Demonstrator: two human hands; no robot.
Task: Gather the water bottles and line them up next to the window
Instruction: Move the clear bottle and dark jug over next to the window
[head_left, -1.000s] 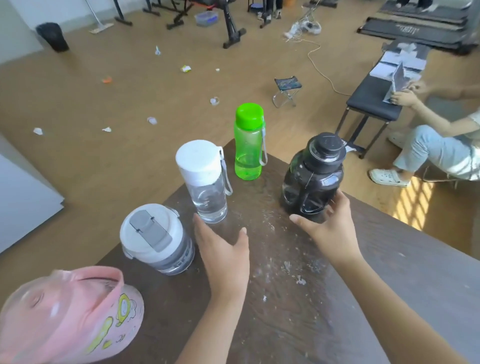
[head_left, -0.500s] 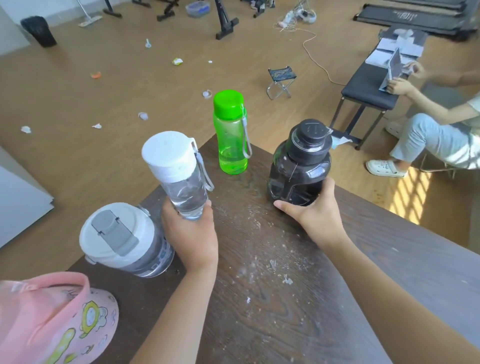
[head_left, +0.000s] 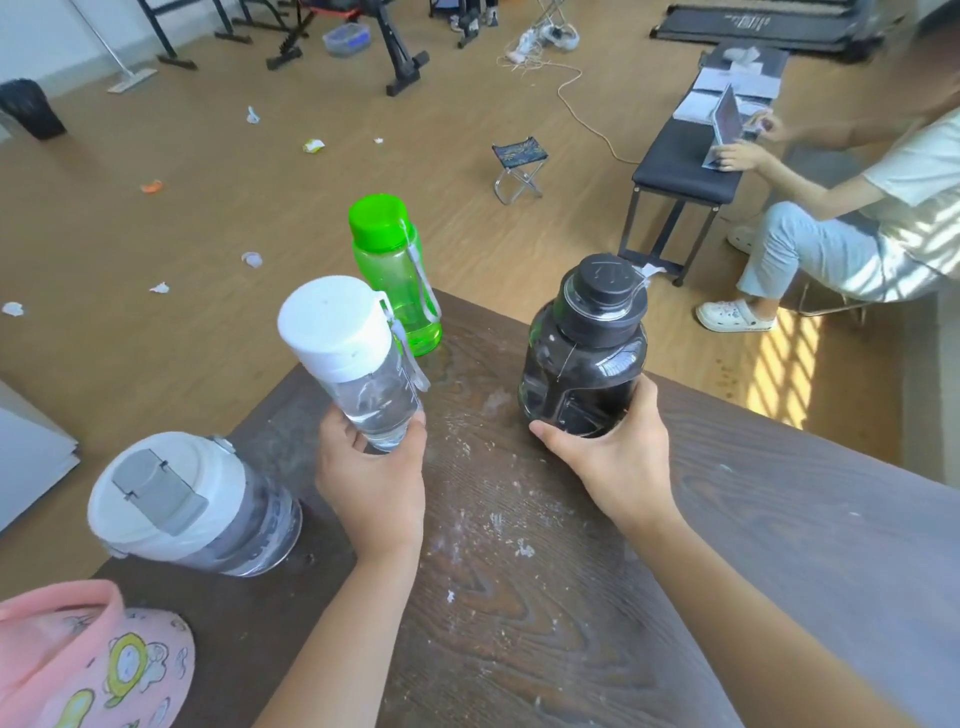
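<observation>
My left hand (head_left: 371, 480) grips the base of a clear bottle with a white cap (head_left: 353, 358), held tilted to the left just above the dark wooden table (head_left: 545, 597). My right hand (head_left: 613, 457) wraps the lower side of a big black jug (head_left: 584, 353) that stands on the table. A green bottle (head_left: 397, 275) stands upright at the table's far corner. At the left edge stands a wide grey bottle with a white flip lid (head_left: 192, 509). A pink bottle with cartoon prints (head_left: 88, 660) shows at the bottom left, partly cut off.
A person (head_left: 841, 228) sits at the right by a black bench (head_left: 685, 161) with papers. A small folding stool (head_left: 519, 166), scraps of litter and exercise equipment are on the wooden floor beyond the table. White specks dot the tabletop.
My left hand closed on the white-capped bottle, lifted it and tilted it left. My right hand kept its hold on the black jug. The view shifted slightly.
</observation>
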